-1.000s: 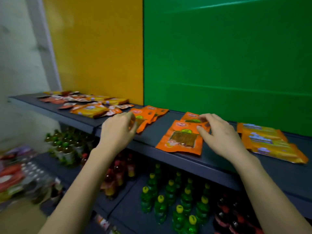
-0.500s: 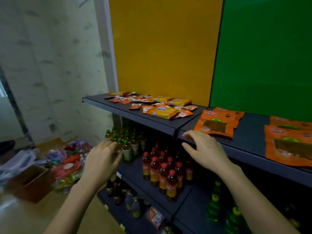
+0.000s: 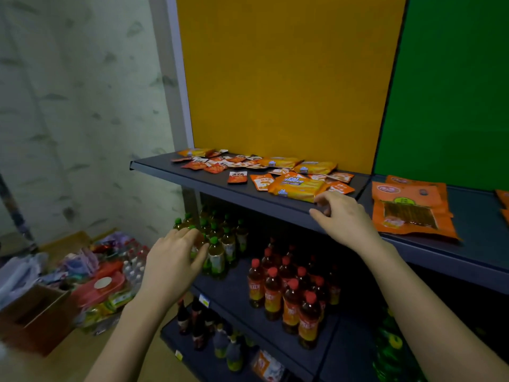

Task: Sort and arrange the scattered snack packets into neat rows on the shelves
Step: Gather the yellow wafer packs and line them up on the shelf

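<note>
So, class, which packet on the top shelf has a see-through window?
The big orange pouch on the right, before the green panel: dark strips show through its front. The yellow packets and small packets before the yellow panel show none.

Orange snack packets [image 3: 298, 186] on dark grey shelf [image 3: 220, 186], yellow [image 3: 286, 73] and green back panels [image 3: 451, 86].

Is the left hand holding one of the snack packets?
No, the left hand is empty, fingers relaxed, in front of green-capped amber drink bottles.
</note>
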`<state>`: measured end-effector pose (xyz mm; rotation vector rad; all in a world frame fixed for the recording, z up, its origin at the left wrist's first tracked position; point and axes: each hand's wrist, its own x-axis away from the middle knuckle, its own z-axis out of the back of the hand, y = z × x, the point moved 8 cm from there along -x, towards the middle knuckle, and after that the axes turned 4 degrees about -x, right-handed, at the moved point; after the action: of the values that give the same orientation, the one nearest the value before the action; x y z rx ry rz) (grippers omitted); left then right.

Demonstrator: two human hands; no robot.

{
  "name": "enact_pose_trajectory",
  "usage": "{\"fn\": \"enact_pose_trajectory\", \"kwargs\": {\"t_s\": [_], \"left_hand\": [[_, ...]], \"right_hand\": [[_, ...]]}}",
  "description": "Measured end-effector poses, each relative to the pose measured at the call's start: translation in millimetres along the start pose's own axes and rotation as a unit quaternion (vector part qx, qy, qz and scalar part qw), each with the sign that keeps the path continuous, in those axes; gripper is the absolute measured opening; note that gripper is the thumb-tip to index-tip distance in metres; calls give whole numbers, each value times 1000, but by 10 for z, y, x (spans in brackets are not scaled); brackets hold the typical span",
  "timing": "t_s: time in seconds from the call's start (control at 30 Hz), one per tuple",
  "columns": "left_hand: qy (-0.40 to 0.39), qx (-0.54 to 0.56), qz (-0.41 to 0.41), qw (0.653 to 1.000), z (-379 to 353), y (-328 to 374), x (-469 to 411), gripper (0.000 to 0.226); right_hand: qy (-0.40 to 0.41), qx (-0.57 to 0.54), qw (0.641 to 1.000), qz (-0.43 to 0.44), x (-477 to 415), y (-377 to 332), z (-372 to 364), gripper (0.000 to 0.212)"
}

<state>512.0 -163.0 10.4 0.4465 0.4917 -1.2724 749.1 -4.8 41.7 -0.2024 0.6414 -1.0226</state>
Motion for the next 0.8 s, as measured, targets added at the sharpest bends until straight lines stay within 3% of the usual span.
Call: {"fn": "enact_pose_trajectory", "kwargs": {"t_s": [0.23,0.43,0.53,0.8], "left_hand": [[37,12,-34,999,-65,61,-372,16],[48,54,-79,994,-404,35,-1311,18],[53,86,-81,992,-588,29,-1577,17],[19,135,-88,987,-989,143,-2285,21]], "right_hand": [[76,21,994,-73,-244,180,107,39],[1,106,981,-161,-780,299,-165,85],[-23,121,975,-185,-901,313,-318,98],[-30,0,980,-199,-1064,400,-430,111]]}}
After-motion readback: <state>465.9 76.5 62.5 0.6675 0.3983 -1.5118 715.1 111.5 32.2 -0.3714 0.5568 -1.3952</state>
